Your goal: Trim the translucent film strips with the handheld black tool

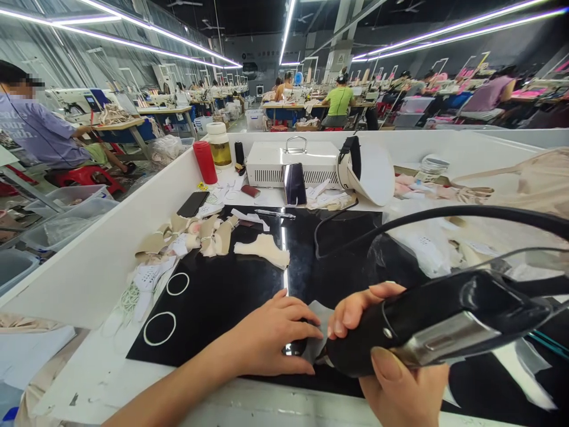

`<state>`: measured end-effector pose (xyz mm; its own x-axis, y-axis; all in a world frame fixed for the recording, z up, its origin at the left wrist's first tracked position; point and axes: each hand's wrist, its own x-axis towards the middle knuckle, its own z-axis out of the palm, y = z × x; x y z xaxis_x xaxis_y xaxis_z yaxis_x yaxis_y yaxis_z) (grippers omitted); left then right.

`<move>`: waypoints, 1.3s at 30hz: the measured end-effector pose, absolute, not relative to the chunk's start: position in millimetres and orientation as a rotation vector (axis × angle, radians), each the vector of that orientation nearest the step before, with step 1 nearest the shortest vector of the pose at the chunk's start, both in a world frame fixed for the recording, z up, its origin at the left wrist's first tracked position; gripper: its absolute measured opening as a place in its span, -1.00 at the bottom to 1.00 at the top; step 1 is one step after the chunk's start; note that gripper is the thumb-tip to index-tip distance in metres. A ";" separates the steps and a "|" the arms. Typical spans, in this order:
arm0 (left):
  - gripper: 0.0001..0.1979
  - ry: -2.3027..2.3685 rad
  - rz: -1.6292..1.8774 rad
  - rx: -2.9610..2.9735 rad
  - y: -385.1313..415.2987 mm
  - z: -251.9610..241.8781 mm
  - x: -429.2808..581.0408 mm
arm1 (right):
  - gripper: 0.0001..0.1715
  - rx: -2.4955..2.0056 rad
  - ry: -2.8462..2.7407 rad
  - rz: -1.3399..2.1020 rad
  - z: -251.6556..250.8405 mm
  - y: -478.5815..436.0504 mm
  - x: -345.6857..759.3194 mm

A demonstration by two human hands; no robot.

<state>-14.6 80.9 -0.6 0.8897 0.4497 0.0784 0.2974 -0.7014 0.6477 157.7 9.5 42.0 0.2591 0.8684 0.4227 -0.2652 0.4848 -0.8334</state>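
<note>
My right hand (391,362) is wrapped round a black handheld tool (435,314) with a metal side plate and a cable, its tip pointing left and down. My left hand (278,335) rests beside that tip with its fingers apart, over a small dark, shiny object (295,347). A greyish translucent piece (317,320) lies between the two hands. Under them is a glossy black sheet (213,302) on the white table (102,379). Farther forward on the sheet lies a beige fabric piece (263,249).
Bundled fabric pieces (216,234) lie at the left, near two white rings. A white box (267,160), phone (294,184), visor (371,172), red cylinder (204,161) and jar (219,145) stand at the back. The cable (444,212) arches right. People sit beyond the table.
</note>
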 end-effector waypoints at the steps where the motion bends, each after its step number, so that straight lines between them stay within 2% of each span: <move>1: -0.52 0.528 0.317 2.398 81.0 -2.0 -14.8 | -0.56 -0.713 -1.030 0.856 40.8 9.1 156.5; 7: -0.52 0.532 0.293 2.411 81.5 -2.1 -15.0 | -0.63 -0.732 -1.054 0.875 38.4 9.0 160.4; 13: -0.54 0.529 0.301 2.401 81.2 2.6 -15.4 | -0.62 -0.732 -0.956 0.785 38.0 17.3 175.0; 27: -0.52 0.522 0.299 2.403 81.7 2.6 -17.2 | -0.60 -0.755 -0.990 0.816 32.2 18.6 175.1; 34: -0.58 0.545 0.335 2.399 80.2 6.6 -17.4 | -0.62 -0.794 -0.891 0.632 44.0 31.6 195.8; 39: -0.45 0.556 0.323 2.439 78.8 3.3 -15.4 | -0.63 -0.792 -0.887 0.618 41.0 33.6 200.3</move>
<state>-15.4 78.8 3.3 0.8822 0.4608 0.0967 0.3122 -0.7264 0.6123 200.3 33.6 41.0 0.4982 0.7507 0.4338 -0.1475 0.5665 -0.8108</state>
